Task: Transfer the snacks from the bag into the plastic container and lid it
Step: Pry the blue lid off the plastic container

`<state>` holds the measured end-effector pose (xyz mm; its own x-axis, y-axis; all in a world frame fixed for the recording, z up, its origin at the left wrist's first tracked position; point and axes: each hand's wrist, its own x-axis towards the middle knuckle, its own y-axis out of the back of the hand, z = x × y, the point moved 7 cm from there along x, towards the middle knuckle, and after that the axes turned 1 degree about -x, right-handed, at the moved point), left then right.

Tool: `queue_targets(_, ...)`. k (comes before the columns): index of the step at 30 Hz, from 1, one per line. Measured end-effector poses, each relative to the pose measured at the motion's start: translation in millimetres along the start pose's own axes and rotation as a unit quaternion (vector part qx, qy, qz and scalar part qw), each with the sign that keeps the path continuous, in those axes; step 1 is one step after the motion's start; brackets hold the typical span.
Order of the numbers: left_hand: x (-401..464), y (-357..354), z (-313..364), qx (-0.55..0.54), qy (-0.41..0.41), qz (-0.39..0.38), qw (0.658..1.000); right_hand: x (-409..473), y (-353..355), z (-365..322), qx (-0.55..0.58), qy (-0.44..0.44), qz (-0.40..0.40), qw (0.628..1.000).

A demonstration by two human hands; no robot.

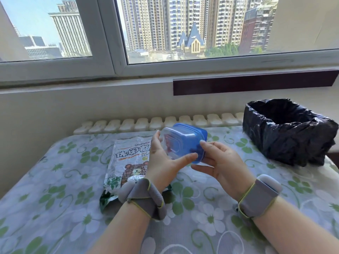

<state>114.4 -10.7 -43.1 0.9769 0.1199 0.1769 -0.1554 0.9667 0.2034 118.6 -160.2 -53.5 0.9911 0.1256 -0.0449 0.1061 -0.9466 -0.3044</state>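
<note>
Fingers of both hands curl around the plastic container (180, 142), held tilted in the air above the table (55, 208). Left hand (162, 162) grips its near side, right hand (222, 162) its blue lid (194, 136), which is on. Reddish snacks (167, 142) show inside. Beneath the left wrist the snack bag (126, 160) lies flat.

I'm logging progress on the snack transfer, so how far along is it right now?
Done, apparently: red snacks show through the clear plastic container, and the snack bag lies flat on the floral tablecloth. In hand: the left hand and right hand hold the container tilted in the air with its blue lid on. Left: I cannot tell whether the lid is fully sealed; setting it down remains.
</note>
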Motion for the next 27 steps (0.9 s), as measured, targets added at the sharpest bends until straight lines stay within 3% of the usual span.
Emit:
queue_targets(5,-4,-6,2,0.014,-0.072,-0.028,0.997,1,-1,7,0.023,-0.019,-0.005,1.000)
queue_targets(10,-3,-9,-1,0.032,-0.057,-0.038,0.997,3,2,11,0.037,-0.001,0.005,0.999)
queue_targets(17,-7,-15,1,-0.106,0.006,-0.062,0.992,2,2,10,0.010,0.043,-0.017,0.999)
queue_targets(27,-13,-10,5,-0.103,-0.037,-0.044,0.993,4,0,13,-0.023,0.081,-0.030,0.996)
